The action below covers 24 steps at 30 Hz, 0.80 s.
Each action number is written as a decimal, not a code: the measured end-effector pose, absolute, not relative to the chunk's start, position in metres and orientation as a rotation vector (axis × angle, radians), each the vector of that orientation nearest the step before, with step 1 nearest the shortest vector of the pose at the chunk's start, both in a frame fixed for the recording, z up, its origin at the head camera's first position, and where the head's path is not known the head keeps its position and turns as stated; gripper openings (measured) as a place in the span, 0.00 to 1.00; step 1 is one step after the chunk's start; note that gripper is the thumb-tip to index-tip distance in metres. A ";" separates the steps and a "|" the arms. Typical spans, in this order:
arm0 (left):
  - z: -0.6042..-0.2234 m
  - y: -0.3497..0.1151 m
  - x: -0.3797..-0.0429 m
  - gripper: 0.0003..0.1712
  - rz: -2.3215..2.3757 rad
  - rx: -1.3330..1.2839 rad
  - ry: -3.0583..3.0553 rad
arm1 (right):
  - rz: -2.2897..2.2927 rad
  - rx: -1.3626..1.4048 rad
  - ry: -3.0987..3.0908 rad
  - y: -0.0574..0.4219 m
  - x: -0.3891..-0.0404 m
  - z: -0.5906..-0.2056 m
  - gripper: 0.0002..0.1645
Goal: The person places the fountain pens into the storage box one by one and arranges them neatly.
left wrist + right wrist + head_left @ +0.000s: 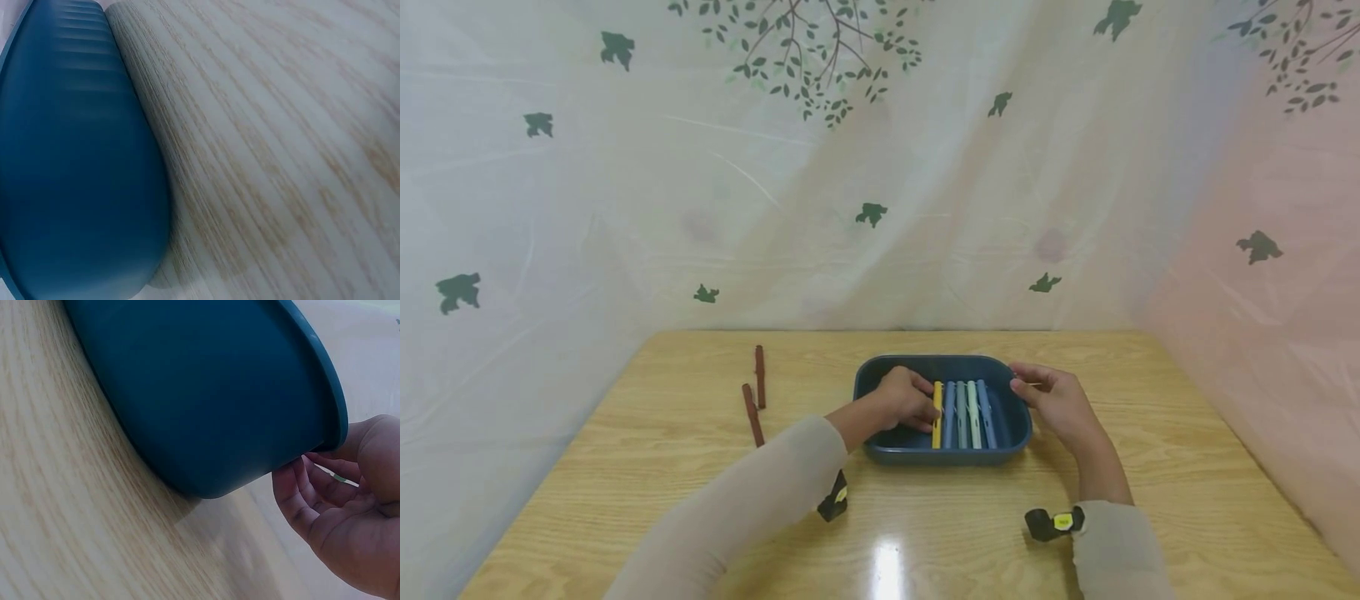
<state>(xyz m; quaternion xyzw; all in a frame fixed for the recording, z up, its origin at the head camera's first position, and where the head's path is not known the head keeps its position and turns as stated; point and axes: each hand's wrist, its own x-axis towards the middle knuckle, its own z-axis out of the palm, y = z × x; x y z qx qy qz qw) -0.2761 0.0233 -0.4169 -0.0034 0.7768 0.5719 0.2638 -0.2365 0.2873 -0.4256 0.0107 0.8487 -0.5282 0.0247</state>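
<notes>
In the head view, a dark blue tray point(947, 457) holds several pens lying side by side. My left hand point(906, 400) reaches into it from the left, its fingers at the yellow pen point(937, 437), which it pinches partway along. Right of that pen lie a blue pen point(950, 417), a grey-green pen point(962, 417), a pale mint pen point(974, 417) and another blue pen point(987, 417). At the tray's right end my right hand point(1060, 404) grips the rim, thumb over the edge and fingers under it in the right wrist view. The left wrist view shows only the tray's outer wall point(81, 175) and the table.
Two dark red pens, one farther back point(760, 375) and one nearer point(752, 412), lie on the wooden table point(955, 525) left of the tray. The nearer one is partly covered by my left sleeve point(760, 492). A patterned cloth point(820, 183) hangs behind the table and along its sides.
</notes>
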 end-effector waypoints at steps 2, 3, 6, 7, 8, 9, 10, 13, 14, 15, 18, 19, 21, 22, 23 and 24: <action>-0.417 0.023 -0.276 0.23 1.545 -0.007 2.097 | -1.635 0.029 2.626 0.287 -0.237 -0.425 0.28; -0.416 0.022 -0.276 0.23 1.545 -0.005 2.095 | -1.635 0.027 2.628 0.287 -0.237 -0.425 0.28; -0.413 0.021 -0.276 0.24 1.545 0.009 2.083 | -1.630 0.027 2.634 0.287 -0.237 -0.425 0.28; -0.412 0.020 -0.275 0.24 1.548 0.013 2.079 | -1.629 0.027 2.634 0.287 -0.237 -0.425 0.28; -0.410 0.019 -0.275 0.25 1.552 0.021 2.078 | -1.628 0.028 2.635 0.287 -0.237 -0.425 0.28; -0.409 0.018 -0.275 0.25 1.555 0.028 2.076 | -1.628 0.030 2.635 0.287 -0.236 -0.425 0.28; -0.408 0.016 -0.275 0.25 1.559 0.034 2.074 | -1.629 0.030 2.635 0.287 -0.236 -0.425 0.28; -0.404 0.012 -0.276 0.27 1.584 0.042 2.070 | -1.629 0.028 2.634 0.287 -0.236 -0.425 0.28; -0.403 0.010 -0.277 0.27 1.590 0.047 2.069 | -1.628 0.026 2.634 0.287 -0.236 -0.424 0.28; -0.402 0.008 -0.278 0.27 1.599 0.050 2.064 | -1.628 0.026 2.634 0.287 -0.236 -0.424 0.28; -0.398 0.002 -0.280 0.27 1.615 0.072 2.069 | -1.620 0.027 2.638 0.287 -0.237 -0.424 0.28; -0.397 0.000 -0.280 0.27 1.620 0.084 2.069 | -1.620 0.030 2.637 0.286 -0.237 -0.424 0.28; -0.393 -0.004 -0.282 0.28 1.635 0.106 2.065 | -1.619 0.043 2.631 0.286 -0.237 -0.424 0.28; -0.391 -0.007 -0.282 0.28 1.643 0.117 2.064 | -1.619 0.050 2.628 0.286 -0.237 -0.424 0.29; -0.390 -0.009 -0.283 0.28 1.653 0.127 2.062 | -1.621 0.059 2.622 0.285 -0.237 -0.424 0.29; -0.388 -0.011 -0.284 0.29 1.666 0.135 2.052 | -1.622 0.065 2.618 0.285 -0.237 -0.423 0.29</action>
